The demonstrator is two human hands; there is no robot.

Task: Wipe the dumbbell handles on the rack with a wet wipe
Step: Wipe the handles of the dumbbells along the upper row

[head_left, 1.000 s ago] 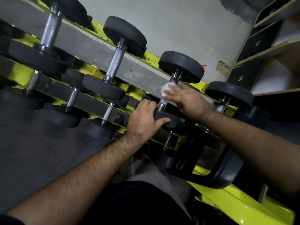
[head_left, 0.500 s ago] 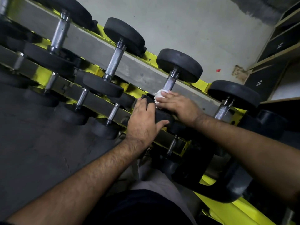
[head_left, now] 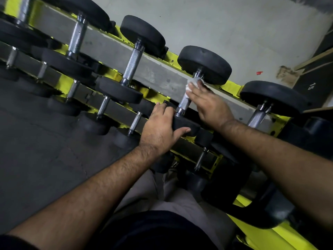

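My left hand (head_left: 160, 126) grips the near head (head_left: 186, 126) of a dumbbell on the rack's (head_left: 158, 78) top tier: fingers curl over the top of the black disc and the thumb runs along its near edge. My right hand (head_left: 210, 107) is on the same dumbbell's handle (head_left: 183, 102), just right of the left hand. Its fingers are curled round the far part of the knurled steel with the wipe (head_left: 193, 84) bunched under them; the white wad shows past my fingertips, close against the far head (head_left: 204, 64). The near part of the handle shows bare between my two hands.

This dumbbell is third from the left among those I can see on the top tier, lying with its handle running from near to far across the grey gap between the yellow rails. Left of it sits another dumbbell (head_left: 132, 62) with its handle fully showing, and a further one (head_left: 76, 36) beyond that at the far left. Right of my right hand is a fourth dumbbell (head_left: 256, 117), its handle partly behind my forearm. Smaller dumbbells (head_left: 102, 109) line the lower tier, nearer to me. At the far right a dark wooden shelf unit (head_left: 311, 83) carries the number 15, against a pale wall (head_left: 216, 20).
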